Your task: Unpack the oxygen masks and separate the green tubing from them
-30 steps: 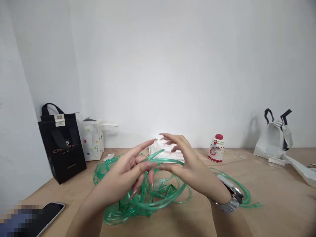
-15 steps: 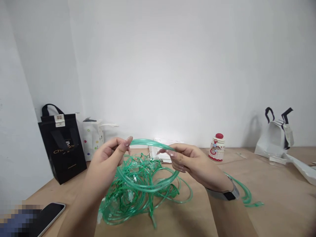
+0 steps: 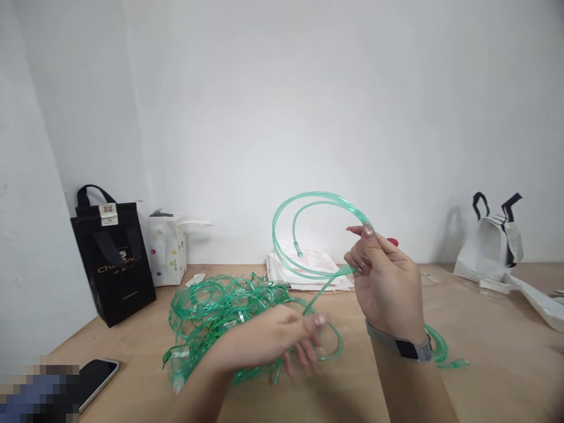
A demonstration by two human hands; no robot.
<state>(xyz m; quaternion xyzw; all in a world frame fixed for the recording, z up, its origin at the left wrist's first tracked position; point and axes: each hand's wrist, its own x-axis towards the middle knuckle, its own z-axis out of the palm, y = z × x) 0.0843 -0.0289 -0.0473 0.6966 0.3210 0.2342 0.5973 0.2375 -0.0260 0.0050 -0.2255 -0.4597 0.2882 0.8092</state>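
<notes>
My right hand (image 3: 383,270) is closed on a looped length of clear green tubing (image 3: 317,194), held up in front of the wall. One end, with a small connector (image 3: 298,249), hangs inside the loop. Another stretch of it slants down and passes behind my left hand (image 3: 291,335). That hand is slightly blurred, its thumb and fingers apart, and I see nothing gripped in it. Behind and left of it lies a tangled pile of green tubing with clear plastic parts (image 3: 211,299), partly covered by my left forearm.
White printed packets (image 3: 326,282) lie by the wall. At left stand a black bag (image 3: 118,288) and a dotted white bag (image 3: 167,252), with a phone (image 3: 99,376) in front. More green tubing (image 3: 440,349) lies by my right wrist; a white bag (image 3: 484,252) stands at far right.
Both hands were on the coiled tubing above the pile. My left hand has let go of the coil and dropped lower right; my right hand has lifted the coil up and right.
</notes>
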